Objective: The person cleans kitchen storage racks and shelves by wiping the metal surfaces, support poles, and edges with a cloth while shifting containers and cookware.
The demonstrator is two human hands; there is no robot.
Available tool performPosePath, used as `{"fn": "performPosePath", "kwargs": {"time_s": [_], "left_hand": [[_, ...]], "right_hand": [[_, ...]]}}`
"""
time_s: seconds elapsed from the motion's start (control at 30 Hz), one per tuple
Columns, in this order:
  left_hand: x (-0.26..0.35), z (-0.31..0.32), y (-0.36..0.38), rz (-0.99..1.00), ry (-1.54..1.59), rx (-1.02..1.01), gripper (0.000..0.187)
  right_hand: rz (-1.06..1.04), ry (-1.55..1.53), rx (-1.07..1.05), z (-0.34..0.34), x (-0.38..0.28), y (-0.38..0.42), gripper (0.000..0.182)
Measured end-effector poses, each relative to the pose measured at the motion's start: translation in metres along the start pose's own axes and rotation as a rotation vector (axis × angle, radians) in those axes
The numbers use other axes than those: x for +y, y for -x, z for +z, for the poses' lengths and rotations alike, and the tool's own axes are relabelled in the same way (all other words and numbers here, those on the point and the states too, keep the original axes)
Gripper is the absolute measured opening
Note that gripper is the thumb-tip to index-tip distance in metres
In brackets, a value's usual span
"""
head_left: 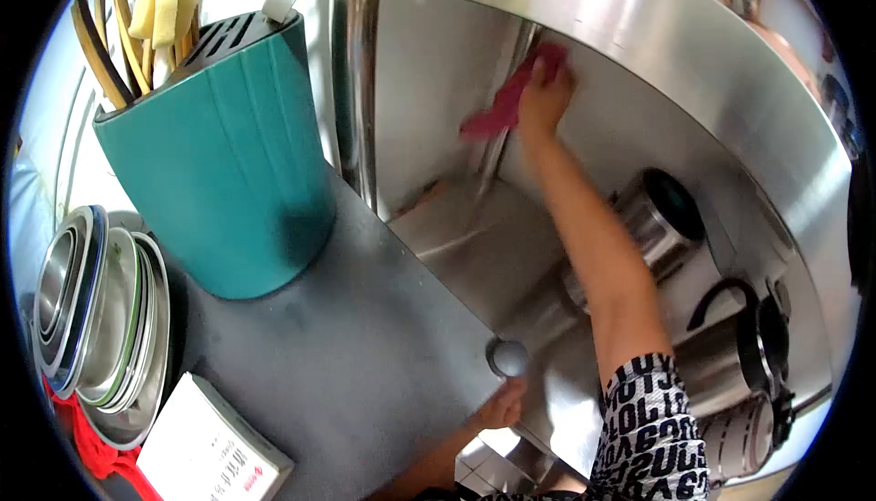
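Note:
A pink cloth (495, 115) is bunched in my right hand (545, 99), which is closed on it. My arm reaches over the lower steel shelf, and the cloth lies against an upright metal leg (494, 156) at the back, below the curved steel rim. Low in the view, my left hand (502, 404) sits at the edge of a dark grey top (365, 355), its fingers curled in. Right beside its fingertips is a round grey knob-like piece (508, 358). What the left fingers hold, if anything, is hidden.
A teal knife block (224, 154) with utensils stands at the left. Stacked metal bowls (100, 318) and a white box (214, 446) are near it. On the steel shelf (456, 227) stand a steel pot (662, 218) and a kettle (730, 355). A steel rim (730, 45) curves overhead.

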State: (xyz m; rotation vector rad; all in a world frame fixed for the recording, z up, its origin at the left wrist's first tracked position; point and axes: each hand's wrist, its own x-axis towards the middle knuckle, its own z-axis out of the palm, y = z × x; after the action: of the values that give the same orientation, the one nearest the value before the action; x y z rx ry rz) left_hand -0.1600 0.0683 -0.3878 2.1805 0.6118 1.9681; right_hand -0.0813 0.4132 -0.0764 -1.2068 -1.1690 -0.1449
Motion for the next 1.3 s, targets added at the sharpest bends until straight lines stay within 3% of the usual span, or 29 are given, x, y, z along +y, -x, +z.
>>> {"fn": "performPosePath", "kwargs": {"time_s": [0.07, 0.13, 0.23, 0.3, 0.33, 0.4, 0.43, 0.47, 0.5, 0.63, 0.77, 0.83, 0.9, 0.93, 1.0, 1.1, 1.13, 1.17, 1.2, 1.27, 1.3], "left_hand": [[-0.004, 0.003, 0.020, -0.023, 0.030, -0.101, 0.026], [-0.006, 0.001, 0.008, -0.024, 0.036, -0.116, 0.026], [-0.009, -0.002, -0.012, -0.005, 0.047, -0.110, 0.025], [-0.014, -0.003, -0.015, 0.005, 0.044, -0.109, 0.025], [-0.016, -0.004, -0.017, 0.011, 0.040, -0.111, 0.025], [-0.014, -0.001, -0.018, 0.009, 0.036, -0.121, 0.024], [0.019, 0.006, -0.018, 0.002, 0.083, -0.137, 0.024], [0.019, 0.009, -0.018, 0.006, 0.077, -0.143, 0.024], [0.020, 0.010, -0.020, 0.012, 0.074, -0.145, 0.024], [0.019, 0.019, -0.022, 0.011, 0.050, -0.170, 0.023], [0.017, 0.015, -0.025, 0.020, 0.033, -0.151, 0.023], [0.014, 0.013, -0.024, 0.036, 0.019, -0.138, 0.022], [0.010, 0.010, -0.021, 0.057, 0.011, -0.129, 0.022], [0.009, 0.010, -0.021, 0.067, 0.012, -0.123, 0.022], [0.005, 0.009, -0.018, 0.075, 0.007, -0.120, 0.021], [0.002, 0.011, -0.017, 0.075, 0.000, -0.153, 0.021], [0.001, 0.012, -0.017, 0.073, -0.004, -0.164, 0.021], [0.001, 0.012, -0.015, 0.075, -0.012, -0.167, 0.021], [0.001, 0.013, -0.016, 0.083, -0.020, -0.174, 0.021], [0.000, 0.013, -0.017, 0.081, -0.036, -0.185, 0.020], [0.000, 0.015, -0.016, 0.077, -0.043, -0.194, 0.020]], "right_hand": [[-0.045, 0.043, 0.000, 0.020, -0.021, -0.038, 0.070], [-0.041, 0.357, -0.027, 0.055, -0.007, -0.068, 0.078], [0.050, 0.483, -0.002, 0.089, 0.055, -0.070, 0.068], [-0.132, 0.275, 0.085, 0.081, 0.064, -0.046, 0.056], [-0.132, 0.288, 0.076, 0.083, 0.078, -0.035, 0.056], [-0.347, 0.501, 0.265, 0.097, 0.107, -0.002, 0.048], [-0.178, 0.543, 0.222, 0.014, 0.143, 0.002, 0.057], [-0.023, 0.489, 0.174, 0.011, 0.171, 0.022, 0.066], [-0.138, 0.559, 0.089, 0.000, 0.215, 0.034, 0.066], [0.320, 0.486, -0.221, -0.041, 0.234, 0.114, 0.063], [-0.004, 1.045, -0.638, -0.035, 0.232, 0.099, 0.043], [-0.112, 1.151, -0.767, -0.015, 0.198, 0.088, 0.037], [0.213, 0.246, -0.440, -0.003, 0.101, 0.098, 0.029], [0.162, 0.257, -0.560, 0.007, 0.079, 0.089, 0.028], [-0.012, -0.299, -0.598, 0.015, -0.008, 0.083, 0.029], [0.003, -0.833, -0.528, 0.016, -0.105, 0.069, 0.036], [0.114, -0.940, -0.851, 0.009, -0.121, 0.053, 0.035], [-0.077, -0.848, -0.914, 0.009, -0.141, 0.045, 0.037], [-0.210, -0.775, -0.682, 0.025, -0.157, 0.057, 0.035], [-0.412, -0.324, 0.017, 0.064, -0.171, 0.070, 0.027], [-0.361, -0.377, 0.066, 0.059, -0.165, 0.080, 0.024]]}}
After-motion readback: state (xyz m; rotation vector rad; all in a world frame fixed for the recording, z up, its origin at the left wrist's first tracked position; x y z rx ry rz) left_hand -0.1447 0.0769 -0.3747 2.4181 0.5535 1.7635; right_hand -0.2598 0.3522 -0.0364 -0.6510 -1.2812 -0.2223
